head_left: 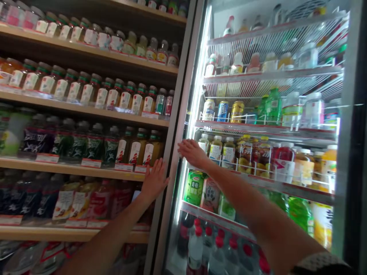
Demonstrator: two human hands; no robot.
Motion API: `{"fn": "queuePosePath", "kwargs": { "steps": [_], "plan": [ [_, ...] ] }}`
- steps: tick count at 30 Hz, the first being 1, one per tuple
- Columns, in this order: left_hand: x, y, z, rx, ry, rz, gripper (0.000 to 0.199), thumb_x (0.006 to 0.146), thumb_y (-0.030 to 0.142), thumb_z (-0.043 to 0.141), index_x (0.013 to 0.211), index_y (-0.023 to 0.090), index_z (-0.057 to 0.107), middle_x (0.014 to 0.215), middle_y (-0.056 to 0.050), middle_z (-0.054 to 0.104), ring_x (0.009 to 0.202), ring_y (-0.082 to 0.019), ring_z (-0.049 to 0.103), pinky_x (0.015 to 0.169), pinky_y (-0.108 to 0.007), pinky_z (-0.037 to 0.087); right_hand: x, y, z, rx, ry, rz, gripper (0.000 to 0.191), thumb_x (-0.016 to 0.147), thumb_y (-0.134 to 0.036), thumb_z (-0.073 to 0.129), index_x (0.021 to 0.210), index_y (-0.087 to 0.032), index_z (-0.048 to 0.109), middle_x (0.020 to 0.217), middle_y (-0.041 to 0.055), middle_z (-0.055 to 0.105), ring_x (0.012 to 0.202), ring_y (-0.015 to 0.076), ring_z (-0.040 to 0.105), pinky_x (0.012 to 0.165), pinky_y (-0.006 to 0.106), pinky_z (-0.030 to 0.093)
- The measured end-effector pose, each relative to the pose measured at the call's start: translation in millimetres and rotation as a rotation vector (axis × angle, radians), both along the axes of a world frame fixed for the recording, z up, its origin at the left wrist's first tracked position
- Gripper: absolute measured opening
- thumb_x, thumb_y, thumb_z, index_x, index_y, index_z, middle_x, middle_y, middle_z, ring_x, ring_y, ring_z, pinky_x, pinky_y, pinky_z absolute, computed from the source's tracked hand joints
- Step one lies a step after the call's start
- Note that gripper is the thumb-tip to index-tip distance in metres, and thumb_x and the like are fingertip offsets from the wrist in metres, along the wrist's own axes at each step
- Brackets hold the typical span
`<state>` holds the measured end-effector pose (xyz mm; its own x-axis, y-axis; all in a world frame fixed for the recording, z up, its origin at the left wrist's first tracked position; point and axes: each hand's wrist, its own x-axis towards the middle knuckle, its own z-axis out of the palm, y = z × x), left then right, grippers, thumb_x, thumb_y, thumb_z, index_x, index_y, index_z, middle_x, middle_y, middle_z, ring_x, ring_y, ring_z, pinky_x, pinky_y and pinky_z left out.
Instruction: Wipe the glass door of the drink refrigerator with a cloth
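My left hand [156, 177] is raised with its fingers apart, in front of the right end of a wooden shelf [109, 172] and beside the metal frame [163, 225] of a glass-fronted cooler. It holds nothing. Further right and higher, my right hand [193, 152] stretches out flat at the left edge of the lit cooler, near small white-capped bottles [215, 149]. Nothing is in it either. Whether its fingertips touch the door frame cannot be made out. Below it stand a green carton-like drink [194, 187] and a pink one [210, 194].
Wooden shelves on the left carry rows of bottles [86, 93] and dark-labelled bottles [96, 143]. Inside the cooler, wire shelves hold cans [223, 111], green bottles [273, 106] and red-capped bottles [195, 244]. A dark vertical edge [357, 152] bounds the cooler at right.
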<state>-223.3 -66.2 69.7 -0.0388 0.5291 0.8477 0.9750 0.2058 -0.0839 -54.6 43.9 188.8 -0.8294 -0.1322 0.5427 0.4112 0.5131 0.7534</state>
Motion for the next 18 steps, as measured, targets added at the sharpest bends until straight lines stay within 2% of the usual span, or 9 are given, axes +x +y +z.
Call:
{"fn": "queuePosePath", "kwargs": {
  "steps": [2, 3, 5, 8, 10, 12, 15, 16, 18],
  "plan": [
    [0.0, -0.5, 0.0, 0.013, 0.003, 0.002, 0.054, 0.084, 0.032, 0.040, 0.133, 0.011, 0.039, 0.145, -0.015, 0.030, 0.134, -0.028, 0.029, 0.107, -0.055, 0.025, 4.6, -1.9, -19.2, -0.004, -0.131, 0.026, 0.033, 0.089, -0.022, 0.044, 0.120, -0.022, 0.054, 0.138, 0.0031, 0.046, 0.130, 0.0228, 0.036, 0.106, 0.047, 0.028],
    [0.6, -0.3, 1.0, 0.019, 0.010, -0.004, 0.054, 0.084, 0.032, 0.040, 0.133, 0.011, 0.039, 0.145, -0.015, 0.030, 0.134, -0.028, 0.029, 0.107, -0.054, 0.025, 10.3, -2.6, -19.7, -0.008, -0.165, 0.026, 0.032, 0.088, -0.023, 0.045, 0.119, -0.024, 0.055, 0.137, 0.0021, 0.046, 0.129, 0.0219, 0.037, 0.107, 0.046, 0.028],
    [3.6, 1.0, 4.7, 0.035, 0.025, -0.022, 0.054, 0.083, 0.032, 0.041, 0.134, 0.013, 0.039, 0.145, -0.014, 0.031, 0.134, -0.027, 0.029, 0.107, -0.053, 0.026, 27.2, -4.2, -3.8, -0.013, -0.126, -0.011, 0.033, 0.087, -0.023, 0.047, 0.120, -0.024, 0.054, 0.138, 0.0019, 0.046, 0.130, 0.0218, 0.035, 0.108, 0.047, 0.025],
    [14.3, 3.6, 11.4, 0.047, 0.029, -0.043, 0.054, 0.083, 0.033, 0.042, 0.134, 0.015, 0.038, 0.145, -0.012, 0.031, 0.134, -0.027, 0.029, 0.107, -0.051, 0.027, 60.8, -7.2, 33.2, -0.014, 0.128, -0.109, 0.042, 0.085, -0.020, 0.049, 0.126, -0.022, 0.048, 0.142, 0.0063, 0.039, 0.134, 0.0264, 0.028, 0.109, 0.053, 0.020],
    [26.2, 4.5, 14.0, 0.021, 0.022, -0.053, 0.054, 0.084, 0.033, 0.042, 0.134, 0.013, 0.038, 0.145, -0.013, 0.031, 0.135, -0.026, 0.028, 0.107, -0.051, 0.026, 84.1, -9.1, 39.6, -0.010, 0.201, -0.139, 0.044, 0.084, -0.019, 0.050, 0.128, -0.023, 0.046, 0.144, 0.0066, 0.036, 0.135, 0.0275, 0.025, 0.109, 0.054, 0.018],
    [40.6, 4.4, 15.0, -0.025, 0.012, -0.072, 0.054, 0.085, 0.033, 0.042, 0.134, 0.012, 0.036, 0.146, -0.013, 0.029, 0.135, -0.025, 0.026, 0.108, -0.051, 0.025, 106.1, -10.4, 23.9, -0.007, 0.125, -0.128, 0.044, 0.084, -0.019, 0.049, 0.128, -0.024, 0.046, 0.144, 0.0057, 0.037, 0.135, 0.0263, 0.026, 0.109, 0.053, 0.019],
    [63.1, 4.9, 15.9, -0.077, 0.005, -0.127, 0.056, 0.086, 0.035, 0.043, 0.135, 0.011, 0.034, 0.148, -0.013, 0.024, 0.137, -0.025, 0.021, 0.109, -0.051, 0.023, 136.5, -11.6, -13.2, -0.003, -0.119, -0.059, 0.042, 0.084, -0.020, 0.050, 0.125, -0.025, 0.049, 0.140, 0.0042, 0.043, 0.132, 0.0240, 0.031, 0.109, 0.050, 0.021],
    [70.6, 5.9, 16.7, -0.090, 0.006, -0.148, 0.056, 0.086, 0.036, 0.042, 0.136, 0.011, 0.033, 0.148, -0.013, 0.023, 0.137, -0.025, 0.020, 0.109, -0.051, 0.022, 145.6, -11.6, -20.6, 0.003, -0.166, -0.043, 0.041, 0.084, -0.021, 0.050, 0.124, -0.025, 0.050, 0.139, 0.0035, 0.045, 0.132, 0.0233, 0.032, 0.108, 0.050, 0.021],
    [86.6, 9.4, 18.5, -0.111, 0.017, -0.188, 0.058, 0.087, 0.037, 0.042, 0.137, 0.011, 0.031, 0.148, -0.014, 0.023, 0.137, -0.026, 0.020, 0.109, -0.051, 0.021, 161.5, -11.0, -22.7, 0.015, -0.109, -0.048, 0.039, 0.085, -0.021, 0.049, 0.124, -0.026, 0.050, 0.138, 0.0033, 0.045, 0.132, 0.0230, 0.032, 0.108, 0.050, 0.021]
  ]
}}
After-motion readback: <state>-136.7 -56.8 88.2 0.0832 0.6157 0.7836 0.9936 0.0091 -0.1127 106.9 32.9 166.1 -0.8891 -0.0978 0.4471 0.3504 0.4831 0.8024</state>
